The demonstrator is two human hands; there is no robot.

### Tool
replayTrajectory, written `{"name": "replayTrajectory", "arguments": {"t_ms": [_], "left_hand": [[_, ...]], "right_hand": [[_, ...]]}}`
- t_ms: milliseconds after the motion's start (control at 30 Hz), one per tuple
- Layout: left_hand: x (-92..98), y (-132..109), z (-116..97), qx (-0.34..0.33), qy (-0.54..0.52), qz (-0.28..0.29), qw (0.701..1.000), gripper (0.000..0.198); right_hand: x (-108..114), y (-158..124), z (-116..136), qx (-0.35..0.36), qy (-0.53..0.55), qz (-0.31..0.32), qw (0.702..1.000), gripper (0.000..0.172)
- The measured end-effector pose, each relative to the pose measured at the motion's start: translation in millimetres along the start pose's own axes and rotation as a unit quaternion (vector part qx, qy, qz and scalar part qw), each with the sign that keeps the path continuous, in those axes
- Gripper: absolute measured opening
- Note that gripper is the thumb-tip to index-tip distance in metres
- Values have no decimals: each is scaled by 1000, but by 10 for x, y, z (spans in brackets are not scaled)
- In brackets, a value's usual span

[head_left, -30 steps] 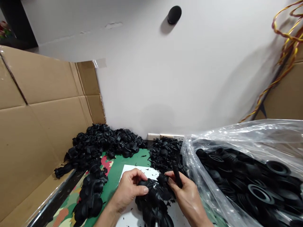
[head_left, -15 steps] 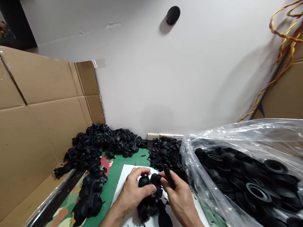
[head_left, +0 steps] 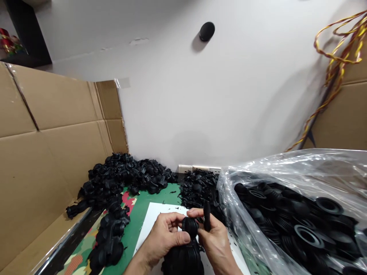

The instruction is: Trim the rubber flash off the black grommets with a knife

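Pinching a ribbed black part, left grip; right grip around tool, tip hidden.

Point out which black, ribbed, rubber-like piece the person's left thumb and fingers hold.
The upper ribbed black piece between the bare left hand and bare right hand; others show below it, in heaps, or in the clear plastic bag.

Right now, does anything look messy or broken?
Yes, a little. Black scraps lie loose on the green mat and white sheet, apart from the black pile, so they look spilled. High on the wall, a rough patch looks chipped, unlike the smooth part around it.
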State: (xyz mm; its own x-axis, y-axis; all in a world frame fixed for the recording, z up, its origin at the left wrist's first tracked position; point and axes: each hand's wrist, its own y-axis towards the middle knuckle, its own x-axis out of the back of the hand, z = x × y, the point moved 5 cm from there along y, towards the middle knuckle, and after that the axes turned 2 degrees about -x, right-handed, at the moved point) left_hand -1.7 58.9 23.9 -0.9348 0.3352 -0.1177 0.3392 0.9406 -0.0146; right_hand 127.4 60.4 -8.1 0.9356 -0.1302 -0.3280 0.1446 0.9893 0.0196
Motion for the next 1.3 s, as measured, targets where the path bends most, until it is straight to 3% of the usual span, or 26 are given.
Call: {"name": "replayTrajectory", "arguments": {"t_ms": [100,300,433,600,733,900,1100,1200,1300], "left_hand": [[65,8,57,23,-70,-47,996,38],[246,13,-14,15,-76,-128,989,37],[94,-102,-220,22,-91,-116,989,41],[-135,-216,-399,47,-159,-95,981,40],[1,-62,-99,72,-195,-168,963,40],[178,83,354,66,-219,-196,954,37],[101,14,388,58,-233,-141,960,30],[75,3,388,52,-231,-140,962,28],[63,-1,409,52,-228,-156,960,32]], "right_hand": [[56,37,10,12,-47,-24,999,24],[260,69,56,6,-48,-61,997,52],[347,56,129,-4,-67,-61,996,62],[456,61,305,65,-69,-64,994,60],[481,83,310,56,-8,-25,998,58],[381,44,232,9,15,-38,999,50],[159,-87,168,23,29,-10,999,37],[165,-88,158,77,-1,4,997,31],[215,-65,120,84,-31,-11,996,31]]}}
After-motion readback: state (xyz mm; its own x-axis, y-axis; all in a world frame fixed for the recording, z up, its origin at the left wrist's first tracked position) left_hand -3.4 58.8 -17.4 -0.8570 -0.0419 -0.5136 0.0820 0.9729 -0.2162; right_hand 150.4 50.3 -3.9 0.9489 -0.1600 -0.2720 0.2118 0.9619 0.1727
